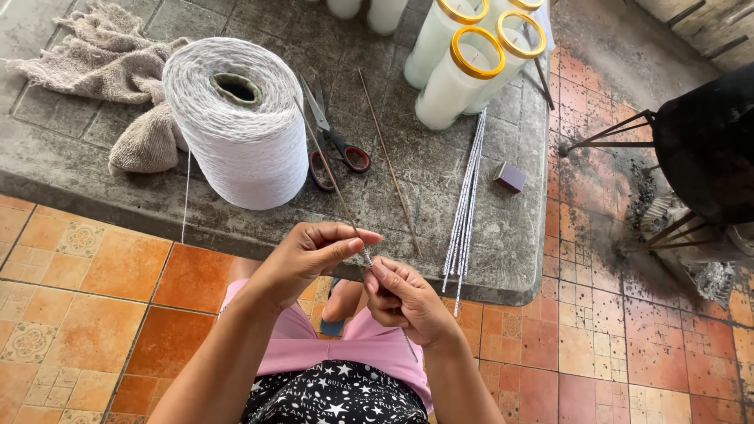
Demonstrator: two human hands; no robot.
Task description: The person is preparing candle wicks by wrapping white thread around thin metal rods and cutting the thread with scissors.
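Left hand (310,255) and right hand (404,298) each grip closed on a thin stick (334,184); thread cone (239,122) at eleven o'clock on the tabletop (440,169).

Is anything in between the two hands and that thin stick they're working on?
No. The left hand and right hand both already pinch the thin stick at its near end. Its far end slants up over the scissors, beside the spool of white string.

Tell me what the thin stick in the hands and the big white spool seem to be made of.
The thin brown stick, pinched by the left hand and right hand, looks like bare wood or bamboo: matte, straight, light brown. The big white spool looks like cotton-type string: fuzzy, matte strands wound around a cardboard-like core, though the fibre is uncertain.
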